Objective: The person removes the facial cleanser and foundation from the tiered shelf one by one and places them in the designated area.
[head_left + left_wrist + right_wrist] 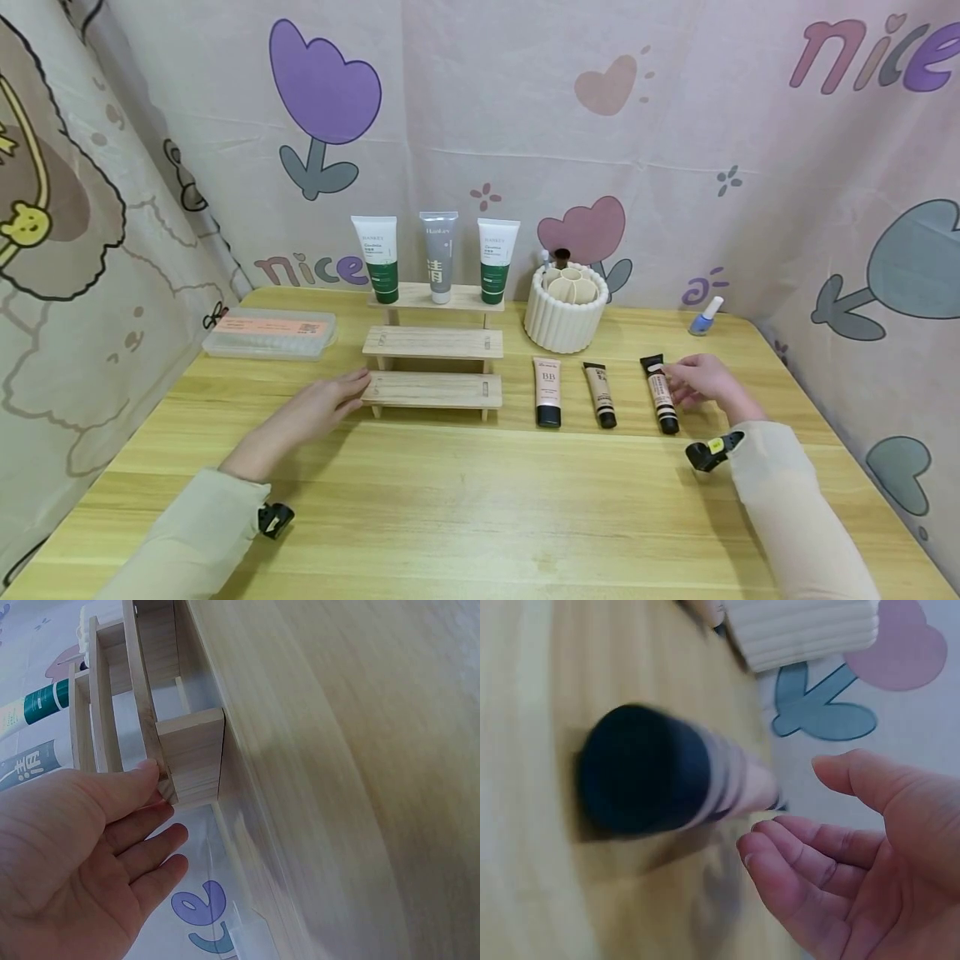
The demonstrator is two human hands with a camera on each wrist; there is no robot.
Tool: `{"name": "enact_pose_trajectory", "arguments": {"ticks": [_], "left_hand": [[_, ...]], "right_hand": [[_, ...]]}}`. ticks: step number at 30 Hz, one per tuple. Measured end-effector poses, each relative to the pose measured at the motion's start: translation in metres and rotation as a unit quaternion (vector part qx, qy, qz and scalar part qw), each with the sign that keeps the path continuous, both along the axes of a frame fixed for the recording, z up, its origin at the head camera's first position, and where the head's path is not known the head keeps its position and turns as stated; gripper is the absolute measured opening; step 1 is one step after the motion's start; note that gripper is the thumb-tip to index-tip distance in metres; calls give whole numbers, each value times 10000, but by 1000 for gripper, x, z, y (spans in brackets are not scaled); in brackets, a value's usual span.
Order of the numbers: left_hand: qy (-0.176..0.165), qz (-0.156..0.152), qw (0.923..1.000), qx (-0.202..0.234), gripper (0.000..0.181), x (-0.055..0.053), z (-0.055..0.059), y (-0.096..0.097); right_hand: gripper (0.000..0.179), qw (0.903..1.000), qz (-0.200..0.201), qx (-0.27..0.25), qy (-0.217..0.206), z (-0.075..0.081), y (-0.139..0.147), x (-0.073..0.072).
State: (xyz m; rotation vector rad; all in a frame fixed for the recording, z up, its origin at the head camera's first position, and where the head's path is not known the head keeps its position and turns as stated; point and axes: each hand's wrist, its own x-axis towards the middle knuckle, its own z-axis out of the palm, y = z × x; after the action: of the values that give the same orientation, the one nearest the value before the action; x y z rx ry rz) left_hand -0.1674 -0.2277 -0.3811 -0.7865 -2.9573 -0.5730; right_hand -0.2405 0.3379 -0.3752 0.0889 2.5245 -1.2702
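Note:
A three-tier wooden stand (431, 390) stands left of centre on the table. My left hand (318, 408) pinches the left end of its lowest step; the left wrist view shows the thumb on the board's edge and the index fingertip against it. To the right, a dark-capped cosmetic tube (661, 394) lies on the table, its label facing up. My right hand (705, 383) is beside the tube's upper half. In the right wrist view, thumb and fingers are spread apart near its far end, holding nothing. Left of it lie a small beige tube (599, 393) and a pink BB cream tube (548, 390).
Two white-and-green tubes (377, 258) and a grey tube (439, 257) stand on the top step. A ribbed white brush holder (564, 321) is at the back, blue nail polish (705, 318) at the back right. A clear plastic case (270, 335) lies at the left.

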Motion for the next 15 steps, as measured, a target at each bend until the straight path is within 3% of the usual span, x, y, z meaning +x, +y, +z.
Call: {"name": "enact_pose_trajectory", "arguments": {"ticks": [7,15], "left_hand": [[-11,28,10000,14,42,0,-1,0],[27,-12,10000,8,41,0,0,0]], "right_hand": [[53,9972,203,50,717,32,-12,-5],[49,9883,442,162,1450,80,-51,-16]]}}
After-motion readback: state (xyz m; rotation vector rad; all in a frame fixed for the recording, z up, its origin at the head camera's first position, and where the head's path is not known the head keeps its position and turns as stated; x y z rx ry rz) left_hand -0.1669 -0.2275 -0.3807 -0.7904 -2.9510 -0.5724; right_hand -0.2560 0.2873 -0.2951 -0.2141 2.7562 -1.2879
